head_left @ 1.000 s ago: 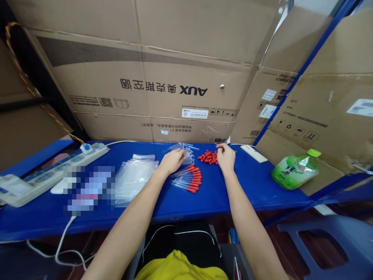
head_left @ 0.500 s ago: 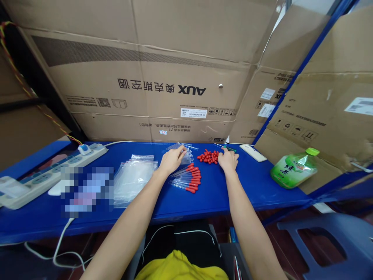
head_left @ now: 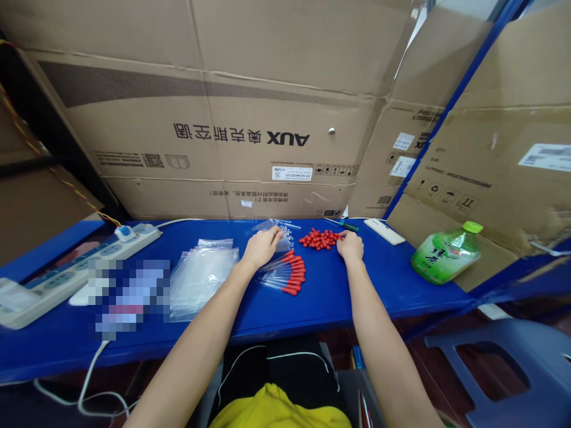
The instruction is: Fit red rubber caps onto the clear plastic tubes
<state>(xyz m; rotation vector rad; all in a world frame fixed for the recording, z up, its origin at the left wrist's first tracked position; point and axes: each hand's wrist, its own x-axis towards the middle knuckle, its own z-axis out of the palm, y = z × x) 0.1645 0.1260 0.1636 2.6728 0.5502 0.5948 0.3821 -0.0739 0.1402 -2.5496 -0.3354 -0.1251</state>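
Left hand (head_left: 262,245): my fingers curl at the clear tubes (head_left: 288,242); I can't tell whether they grip any.
Right hand (head_left: 351,245): my fingertips are at the right edge of the red caps (head_left: 319,239); grip unclear.
Capped tubes (head_left: 294,274): fanned nearer me, red ends right.
Bags (head_left: 205,282): left of my left hand.

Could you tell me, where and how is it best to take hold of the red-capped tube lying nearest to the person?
Probably by its thick red cap, with the right hand coming from the right. The fanned caps spread out on that side, while the thin clear tubes crowd together towards the left forearm, so gripping there might disturb the neighbours.
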